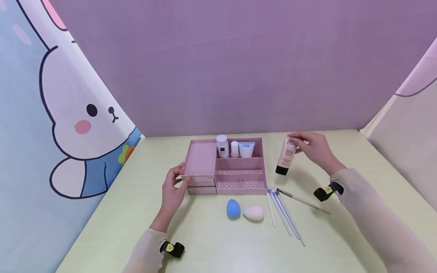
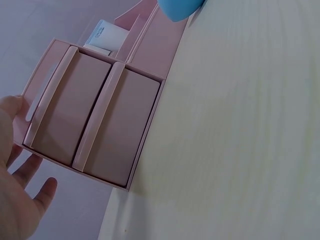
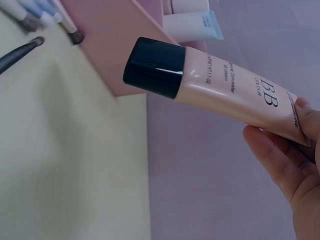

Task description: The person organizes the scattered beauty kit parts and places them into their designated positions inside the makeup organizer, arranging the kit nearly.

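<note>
In the head view my right hand (image 1: 315,149) pinches the crimped end of a pink BB cream tube (image 1: 286,156), its black cap (image 3: 154,67) pointing down. The tube is in the air to the right of a pink makeup organizer (image 1: 222,166). With the thumb at its front edge and fingers along its side, my left hand (image 1: 175,189) holds the organizer's left front corner. A white bottle (image 1: 223,147), a small white stick (image 1: 235,149) and a white tube with a blue end (image 1: 246,149) stand in the organizer's back compartment. Two drawers (image 2: 115,125) show at its front left.
A blue makeup sponge (image 1: 233,209) and a pale pink makeup sponge (image 1: 254,213) lie in front of the organizer. Several makeup brushes (image 1: 286,214) are spread by its right front corner, one (image 1: 305,202) angled off to the right. Behind the table hangs a purple backdrop (image 1: 239,76).
</note>
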`<state>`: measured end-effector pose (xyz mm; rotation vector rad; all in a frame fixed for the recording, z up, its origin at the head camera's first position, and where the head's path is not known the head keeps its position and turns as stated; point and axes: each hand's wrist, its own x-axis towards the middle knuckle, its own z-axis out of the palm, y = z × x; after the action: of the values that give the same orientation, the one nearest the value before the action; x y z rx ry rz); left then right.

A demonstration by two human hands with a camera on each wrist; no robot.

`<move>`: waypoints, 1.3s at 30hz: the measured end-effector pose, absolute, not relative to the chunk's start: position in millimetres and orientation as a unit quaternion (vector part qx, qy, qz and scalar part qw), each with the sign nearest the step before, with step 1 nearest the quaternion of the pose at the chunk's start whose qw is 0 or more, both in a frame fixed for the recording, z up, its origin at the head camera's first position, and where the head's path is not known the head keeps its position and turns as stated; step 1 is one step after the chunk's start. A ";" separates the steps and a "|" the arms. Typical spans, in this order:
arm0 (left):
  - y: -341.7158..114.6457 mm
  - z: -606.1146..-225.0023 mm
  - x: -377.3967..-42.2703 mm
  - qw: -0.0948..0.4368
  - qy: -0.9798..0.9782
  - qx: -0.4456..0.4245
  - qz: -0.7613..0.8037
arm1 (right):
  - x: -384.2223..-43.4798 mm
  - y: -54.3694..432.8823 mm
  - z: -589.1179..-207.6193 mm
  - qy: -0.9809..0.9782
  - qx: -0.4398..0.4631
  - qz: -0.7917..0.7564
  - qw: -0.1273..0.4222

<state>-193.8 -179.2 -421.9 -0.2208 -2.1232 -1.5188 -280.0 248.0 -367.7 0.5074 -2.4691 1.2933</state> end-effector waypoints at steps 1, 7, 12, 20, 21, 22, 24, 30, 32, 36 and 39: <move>-181.2 -426.0 -196.2 0.258 -0.782 -0.081 -0.561 | -280.8 246.0 -366.7 -0.860 0.182 0.450 0.158; -187.0 -434.7 -202.2 0.256 -0.779 -0.090 -0.565 | -287.1 232.0 -356.4 -0.849 0.209 0.451 0.177; -186.6 -433.9 -202.1 0.253 -0.779 -0.085 -0.567 | -291.7 216.1 -346.5 -0.835 0.237 0.453 0.203; -175.1 -407.8 -184.9 0.255 -0.787 -0.084 -0.556 | -300.3 195.2 -343.2 -0.807 0.284 0.442 0.270; -173.7 -404.6 -182.9 0.253 -0.788 -0.084 -0.555 | -301.2 193.3 -343.1 -0.808 0.285 0.436 0.276; -173.3 -403.8 -182.4 0.250 -0.788 -0.084 -0.556 | -301.9 191.6 -342.9 -0.808 0.286 0.430 0.282; -172.8 -402.8 -181.6 0.247 -0.788 -0.083 -0.558 | -302.7 188.9 -342.4 -0.812 0.286 0.417 0.290; -173.5 -403.3 -181.4 0.249 -0.787 -0.086 -0.558 | -306.4 182.0 -340.2 -0.811 0.307 0.387 0.314; -173.4 -402.6 -181.3 0.249 -0.788 -0.086 -0.557 | -308.8 180.2 -341.1 -0.806 0.316 0.382 0.324; -172.7 -401.1 -180.3 0.247 -0.788 -0.086 -0.557 | -314.0 177.5 -345.3 -0.800 0.329 0.366 0.341; -172.5 -400.9 -179.5 0.247 -0.788 -0.086 -0.558 | -317.3 176.3 -349.5 -0.801 0.332 0.360 0.344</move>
<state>-179.5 -172.5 -400.9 -0.2352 -2.1485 -1.5219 -317.3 176.3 -349.5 0.8620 -2.0814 0.9363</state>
